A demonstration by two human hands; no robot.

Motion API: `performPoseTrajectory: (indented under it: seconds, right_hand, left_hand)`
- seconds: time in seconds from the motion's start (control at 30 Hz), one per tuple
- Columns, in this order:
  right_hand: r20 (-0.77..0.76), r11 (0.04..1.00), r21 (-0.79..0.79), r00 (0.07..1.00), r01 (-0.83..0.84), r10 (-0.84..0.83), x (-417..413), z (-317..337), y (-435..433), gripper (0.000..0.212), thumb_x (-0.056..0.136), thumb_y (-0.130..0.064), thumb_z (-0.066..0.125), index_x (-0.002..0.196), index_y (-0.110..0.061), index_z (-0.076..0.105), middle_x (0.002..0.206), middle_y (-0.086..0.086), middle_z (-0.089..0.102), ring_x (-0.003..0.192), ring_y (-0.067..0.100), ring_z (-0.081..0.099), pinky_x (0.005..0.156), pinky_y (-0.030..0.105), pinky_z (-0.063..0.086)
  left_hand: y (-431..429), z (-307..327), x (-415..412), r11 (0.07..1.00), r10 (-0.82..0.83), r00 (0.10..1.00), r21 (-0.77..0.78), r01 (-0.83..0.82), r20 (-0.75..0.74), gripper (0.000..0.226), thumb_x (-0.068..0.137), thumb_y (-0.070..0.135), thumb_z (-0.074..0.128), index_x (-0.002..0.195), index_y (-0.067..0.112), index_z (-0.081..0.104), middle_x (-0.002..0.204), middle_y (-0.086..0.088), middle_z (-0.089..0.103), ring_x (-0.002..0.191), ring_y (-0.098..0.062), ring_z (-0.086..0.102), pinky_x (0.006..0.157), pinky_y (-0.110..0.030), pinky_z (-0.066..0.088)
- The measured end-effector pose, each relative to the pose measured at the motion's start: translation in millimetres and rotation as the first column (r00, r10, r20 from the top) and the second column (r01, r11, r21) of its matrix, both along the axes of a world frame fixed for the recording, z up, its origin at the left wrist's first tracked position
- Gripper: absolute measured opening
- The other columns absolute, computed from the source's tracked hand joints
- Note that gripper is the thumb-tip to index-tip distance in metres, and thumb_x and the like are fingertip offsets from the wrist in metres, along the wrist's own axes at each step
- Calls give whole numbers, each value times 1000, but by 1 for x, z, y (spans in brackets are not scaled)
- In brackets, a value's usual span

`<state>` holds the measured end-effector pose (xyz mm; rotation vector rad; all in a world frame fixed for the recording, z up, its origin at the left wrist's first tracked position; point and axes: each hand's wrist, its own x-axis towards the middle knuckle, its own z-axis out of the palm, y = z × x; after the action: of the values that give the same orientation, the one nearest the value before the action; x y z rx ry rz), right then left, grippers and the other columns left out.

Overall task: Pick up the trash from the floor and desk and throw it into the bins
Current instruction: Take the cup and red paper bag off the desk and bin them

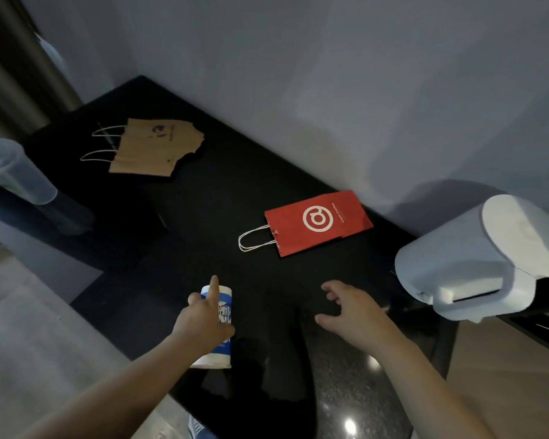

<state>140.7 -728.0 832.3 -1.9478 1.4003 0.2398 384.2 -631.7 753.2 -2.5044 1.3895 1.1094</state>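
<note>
Blue-and-white paper cup point(226, 307) is gripped by the left hand point(200, 327), forefinger out, near the red bag point(319, 221) lying flat on the worktop point(222, 210), the empty right hand point(352, 308) spread open beside it, a torn brown bag point(156, 150) well beyond, both bags judged yet to be binned.

"Cotti Coffee" in small white letters along the red bag point(317, 221), just beside a large white ring logo. On the brown bag point(154, 150), a dark emblem and some small print, too blurred to read. On the cup point(225, 301), blue lettering, partly hidden behind the left hand point(202, 324), not legible.
</note>
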Motion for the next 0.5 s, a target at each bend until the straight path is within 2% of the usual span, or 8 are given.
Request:
performPoseTrajectory:
  seconds: [0.13, 0.2, 0.3, 0.4, 0.5]
  right_hand:
    - [-39, 998, -26, 998, -51, 50, 14, -9, -30, 73, 85, -32, 69, 147, -23, 32, 144, 1, 43, 130, 15, 44, 104, 27, 39]
    - [-74, 995, -47, 993, -93, 90, 20, -14, -51, 76, 84, -30, 70, 148, -23, 30, 147, 3, 39, 133, 19, 41, 107, 30, 37]
    - [-97, 989, -78, 988, -126, 118, 26, -23, -89, 74, 82, -27, 72, 146, -23, 35, 144, 5, 42, 132, 21, 42, 106, 31, 36]
    - [-160, 980, -129, 979, -151, 129, 31, -38, -126, 75, 80, -27, 75, 144, -18, 37, 143, 10, 43, 131, 25, 43, 107, 32, 36]
    - [-251, 960, -160, 950, -231, 186, 37, -52, -158, 91, 74, -31, 80, 149, -16, 29, 151, 14, 30, 138, 31, 32, 113, 38, 30]
  left_hand:
    - [-9, -2, 13, 999, 43, 999, -29, -43, -10, 112, 79, 41, 69, 149, 29, -17, 126, -9, 43, 102, -18, 54, 84, -31, 54]
    - [-11, -4, 15, 994, 101, 994, -35, -102, -44, 111, 79, 41, 69, 149, 29, -15, 132, -9, 40, 111, -21, 51, 89, -36, 52]
    - [-11, -9, 12, 985, 162, 982, -41, -167, -95, 108, 79, 40, 69, 150, 28, -12, 134, -8, 35, 113, -23, 50, 91, -37, 52]
    - [-12, -12, 4, 986, 161, 986, -45, -163, -52, 108, 80, 41, 68, 150, 27, -12, 134, -8, 33, 115, -24, 48, 93, -37, 49]
    - [-12, -13, 3, 990, 130, 991, -56, -131, -18, 106, 82, 43, 66, 150, 25, -13, 135, -8, 33, 117, -25, 47, 95, -36, 48]
